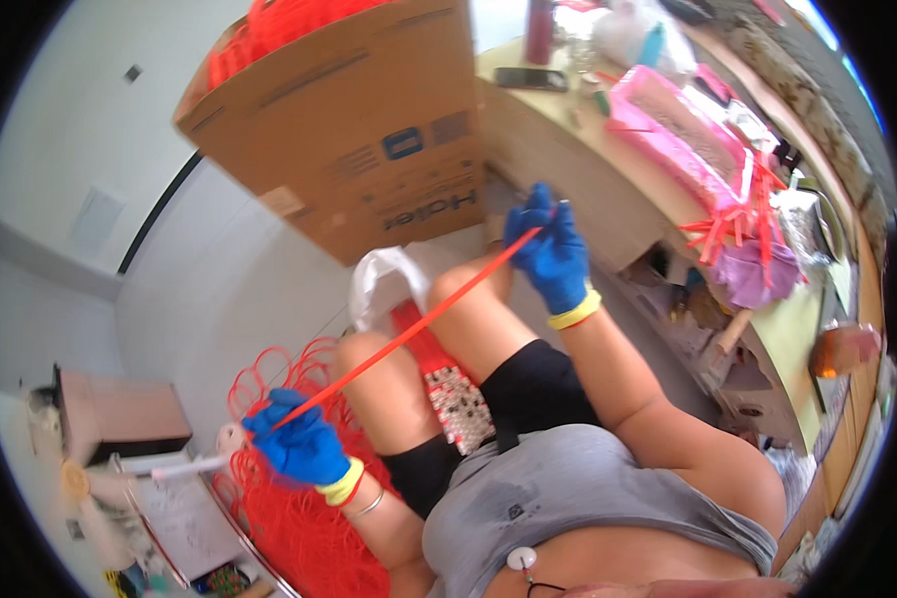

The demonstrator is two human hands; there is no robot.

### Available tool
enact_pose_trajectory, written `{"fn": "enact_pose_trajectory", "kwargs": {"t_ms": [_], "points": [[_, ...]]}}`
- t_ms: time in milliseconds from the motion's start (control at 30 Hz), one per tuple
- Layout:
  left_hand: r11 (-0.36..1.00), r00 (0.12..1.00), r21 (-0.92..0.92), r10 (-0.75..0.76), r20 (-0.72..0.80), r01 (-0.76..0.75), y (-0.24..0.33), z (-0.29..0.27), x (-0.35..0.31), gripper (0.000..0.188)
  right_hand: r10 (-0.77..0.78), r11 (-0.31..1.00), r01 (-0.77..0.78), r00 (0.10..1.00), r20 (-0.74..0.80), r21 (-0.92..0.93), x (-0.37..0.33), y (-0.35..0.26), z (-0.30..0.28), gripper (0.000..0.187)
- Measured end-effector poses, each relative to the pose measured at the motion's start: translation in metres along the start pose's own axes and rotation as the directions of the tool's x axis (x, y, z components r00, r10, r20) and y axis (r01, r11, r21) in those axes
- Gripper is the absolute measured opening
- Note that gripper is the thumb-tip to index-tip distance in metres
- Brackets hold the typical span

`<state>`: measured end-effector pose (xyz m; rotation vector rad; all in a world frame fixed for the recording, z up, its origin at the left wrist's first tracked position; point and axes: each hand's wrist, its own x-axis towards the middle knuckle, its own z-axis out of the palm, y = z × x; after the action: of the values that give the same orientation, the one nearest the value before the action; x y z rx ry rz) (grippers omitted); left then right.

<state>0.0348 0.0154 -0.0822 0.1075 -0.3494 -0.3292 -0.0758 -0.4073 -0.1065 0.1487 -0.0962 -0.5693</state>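
Note:
A narrow red strip (419, 326) runs taut on a slant across my lap, between my two hands. My left hand (297, 441), in a blue glove with a yellow cuff, is closed on its lower end. My right hand (551, 257), gloved the same way, pinches the upper end at the level of the desk front. On my lap, between the thighs, lies a red piece with a black-and-white speckled part (458, 407). A white loop (389, 267), perhaps a bag handle, stands at my knees. Beside my left arm is a heap of loose red strips (314, 528).
Ahead stands a large cardboard box (339, 149) filled with red strips. On the desk (658, 184) to the right are a phone (530, 79), a pink tray (683, 135), short red strips (733, 227) and a purple cloth (755, 274). A white-topped rack (184, 523) stands lower left.

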Motion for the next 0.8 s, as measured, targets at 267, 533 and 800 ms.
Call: {"fn": "enact_pose_trajectory", "kwargs": {"t_ms": [267, 533, 800], "points": [[0.994, 0.998, -0.095, -0.059, 0.008, 0.06, -0.019, 0.044, 0.009, 0.039, 0.178, 0.984, -0.179, 0.978, 0.104, -0.003, -0.005, -0.014, -0.001, 0.033], [0.733, 0.931, 0.666, -0.326, 0.162, 0.141, -0.014, 0.116, -0.025, 0.031, 0.547, 0.456, -0.029, 0.798, 0.255, -0.889, -0.073, 0.001, 0.116, 0.043], [-0.296, 0.854, 0.933, -0.52, 0.022, -0.205, -0.038, 0.161, -0.044, 0.024, 0.926, -0.268, 0.706, 0.377, 0.028, -0.655, -0.109, 0.083, 0.143, 0.052]]}}
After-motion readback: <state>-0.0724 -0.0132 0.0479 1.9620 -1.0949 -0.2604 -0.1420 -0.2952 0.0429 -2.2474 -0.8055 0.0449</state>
